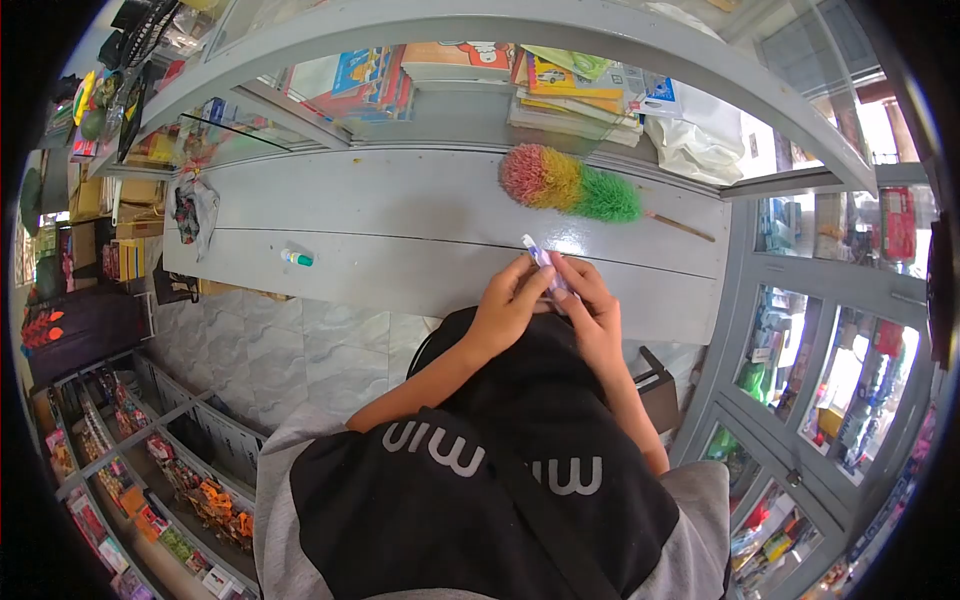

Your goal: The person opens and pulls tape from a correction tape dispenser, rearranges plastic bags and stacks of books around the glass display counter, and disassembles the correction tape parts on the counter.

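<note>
1 small white-and-purple item held up at the near side of the counter; left grip and right grip both clamped on it, close together; green-capped bottle lying well apart to the left; multicoloured duster at the far side, handle pointing right; plastic bag at the counter's left end.

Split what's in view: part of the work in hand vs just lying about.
In hand:
- slim white-and-purple item, held by left hand and right hand

Apparently just lying about, untouched:
- multicolored duster
- small green-and-white item
- plastic bag
- stacked books
</note>
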A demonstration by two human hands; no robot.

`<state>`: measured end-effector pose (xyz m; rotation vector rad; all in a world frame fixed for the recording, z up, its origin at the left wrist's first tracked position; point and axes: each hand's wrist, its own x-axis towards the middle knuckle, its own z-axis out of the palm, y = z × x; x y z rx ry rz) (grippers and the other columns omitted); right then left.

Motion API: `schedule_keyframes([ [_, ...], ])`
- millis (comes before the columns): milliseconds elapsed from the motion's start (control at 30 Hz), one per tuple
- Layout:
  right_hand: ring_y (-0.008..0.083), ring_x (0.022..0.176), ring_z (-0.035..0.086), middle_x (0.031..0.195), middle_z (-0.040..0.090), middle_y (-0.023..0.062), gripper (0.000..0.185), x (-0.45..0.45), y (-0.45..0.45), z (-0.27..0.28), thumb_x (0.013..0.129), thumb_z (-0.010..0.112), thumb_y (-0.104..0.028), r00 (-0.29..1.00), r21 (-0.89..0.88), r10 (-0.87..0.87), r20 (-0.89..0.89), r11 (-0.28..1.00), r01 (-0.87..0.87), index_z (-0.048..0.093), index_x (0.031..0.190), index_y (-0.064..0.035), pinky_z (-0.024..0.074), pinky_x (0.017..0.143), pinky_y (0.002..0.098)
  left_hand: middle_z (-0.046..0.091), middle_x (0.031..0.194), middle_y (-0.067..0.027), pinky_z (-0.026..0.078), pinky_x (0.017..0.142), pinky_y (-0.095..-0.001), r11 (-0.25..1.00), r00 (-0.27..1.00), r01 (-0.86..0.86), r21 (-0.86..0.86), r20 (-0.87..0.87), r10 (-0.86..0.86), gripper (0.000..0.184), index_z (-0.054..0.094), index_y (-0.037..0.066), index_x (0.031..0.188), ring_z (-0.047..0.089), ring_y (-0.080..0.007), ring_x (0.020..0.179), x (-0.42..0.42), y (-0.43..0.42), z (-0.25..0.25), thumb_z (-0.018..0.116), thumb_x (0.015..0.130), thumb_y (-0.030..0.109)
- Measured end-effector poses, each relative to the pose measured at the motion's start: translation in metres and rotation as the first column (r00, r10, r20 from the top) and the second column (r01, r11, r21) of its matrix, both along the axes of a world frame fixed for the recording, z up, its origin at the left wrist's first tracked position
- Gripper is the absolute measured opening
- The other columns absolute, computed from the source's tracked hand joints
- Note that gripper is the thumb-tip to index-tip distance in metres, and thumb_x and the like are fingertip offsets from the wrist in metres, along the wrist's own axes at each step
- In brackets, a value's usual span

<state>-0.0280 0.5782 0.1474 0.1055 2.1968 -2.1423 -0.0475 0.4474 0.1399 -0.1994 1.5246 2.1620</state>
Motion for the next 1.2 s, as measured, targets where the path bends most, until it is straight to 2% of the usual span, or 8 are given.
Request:
schedule_keyframes([
  [167, 0.0162, 0.099, 0.050, 0.111, 0.052, 0.0104, 0.028, 0.005, -0.001, -0.016, 0.083, 0.052, -0.004, 1.000, -0.057, -0.005, 0.016, 0.998, 0.006, 0.058, 0.110, -0.0005, 0.0417, 0.080, 0.0247, 0.058, 0.080, -0.0053, 0.046, 0.064, -0.0237, 0.981, 0.990, 0.081, -0.177, -0.103, -0.100, 0.024, 0.053, -0.001, 0.102, 0.054, -0.0082, 0.071, 0.003, -0.012, -0.014, 0.053, 0.088, 0.019],
  [233, 0.0136, 0.095, 0.052, 0.106, 0.055, 0.0094, 0.025, 0.006, 0.001, -0.027, 0.084, 0.054, -0.006, 0.988, -0.135, 0.008, 0.152, 0.991, 0.013, 0.060, 0.107, 0.0011, 0.0419, 0.080, 0.0240, 0.056, 0.070, -0.0105, 0.044, 0.059, -0.0281, 0.880, 0.948, 0.157, -0.448, -0.180, -0.261, 0.023, 0.055, -0.002, 0.096, 0.053, -0.0124, 0.062, 0.003, -0.017, -0.013, 0.055, 0.087, 0.019],
  [467, 0.0086, 0.077, 0.056, 0.085, 0.064, 0.0056, 0.021, 0.002, 0.010, -0.036, 0.081, 0.061, -0.009, 0.944, -0.221, 0.080, 0.319, 0.975, -0.008, 0.062, 0.098, 0.0042, 0.0448, 0.073, 0.0220, 0.058, 0.070, -0.0140, 0.043, 0.059, -0.0295, 0.875, 0.900, 0.163, -0.456, -0.295, -0.321, 0.023, 0.058, -0.003, 0.093, 0.053, -0.0145, 0.061, 0.009, -0.016, -0.036, 0.058, 0.083, 0.018],
  [667, 0.0085, 0.076, 0.057, 0.085, 0.064, 0.0064, 0.021, 0.003, 0.016, -0.046, 0.081, 0.062, -0.010, 0.934, -0.308, 0.100, 0.344, 0.951, 0.012, 0.062, 0.096, 0.0049, 0.0460, 0.069, 0.0217, 0.065, 0.083, -0.0101, 0.047, 0.071, -0.0271, 0.942, 0.955, 0.238, -0.238, -0.118, -0.272, 0.030, 0.059, -0.003, 0.098, 0.061, -0.0133, 0.075, 0.008, -0.016, -0.045, 0.067, 0.076, 0.014],
  [767, 0.0075, 0.075, 0.057, 0.084, 0.065, 0.0067, 0.022, 0.003, 0.013, -0.046, 0.080, 0.063, -0.011, 0.945, -0.221, 0.107, 0.309, 0.975, -0.038, 0.063, 0.097, 0.0041, 0.0459, 0.067, 0.0211, 0.065, 0.086, -0.0104, 0.048, 0.076, -0.0282, 0.922, 0.939, 0.250, -0.296, -0.159, -0.306, 0.032, 0.059, -0.003, 0.099, 0.062, -0.0156, 0.082, 0.009, -0.015, -0.043, 0.070, 0.074, 0.014],
  [833, 0.0066, 0.074, 0.057, 0.083, 0.065, 0.0072, 0.022, 0.002, 0.012, -0.047, 0.080, 0.063, -0.012, 0.941, 0.003, 0.087, 0.326, 0.996, -0.093, 0.063, 0.097, 0.0033, 0.0458, 0.066, 0.0208, 0.065, 0.089, -0.0121, 0.048, 0.077, -0.0290, 0.890, 0.939, 0.242, -0.386, -0.140, -0.315, 0.032, 0.060, -0.003, 0.099, 0.062, -0.0171, 0.085, 0.010, -0.014, -0.043, 0.069, 0.074, 0.015],
  [1067, 0.0072, 0.076, 0.057, 0.083, 0.065, 0.0074, 0.023, 0.000, 0.017, -0.068, 0.080, 0.062, -0.011, 0.939, -0.043, 0.138, 0.315, 0.990, -0.131, 0.062, 0.098, 0.0035, 0.0460, 0.067, 0.0216, 0.064, 0.090, -0.0133, 0.049, 0.076, -0.0306, 0.862, 0.913, 0.205, -0.463, -0.227, -0.339, 0.045, 0.057, -0.002, 0.103, 0.063, -0.0203, 0.084, 0.012, -0.013, -0.060, 0.074, 0.068, 0.021],
  [1200, 0.0086, 0.076, 0.058, 0.085, 0.065, 0.0070, 0.024, -0.002, 0.020, -0.080, 0.081, 0.061, -0.010, 0.913, -0.157, 0.166, 0.373, 0.981, -0.114, 0.061, 0.100, 0.0044, 0.0463, 0.068, 0.0221, 0.064, 0.088, -0.0116, 0.048, 0.075, -0.0307, 0.807, 0.900, 0.295, -0.511, -0.135, -0.414, 0.045, 0.055, -0.003, 0.104, 0.062, -0.0193, 0.086, 0.008, -0.009, -0.071, 0.073, 0.070, 0.019],
])
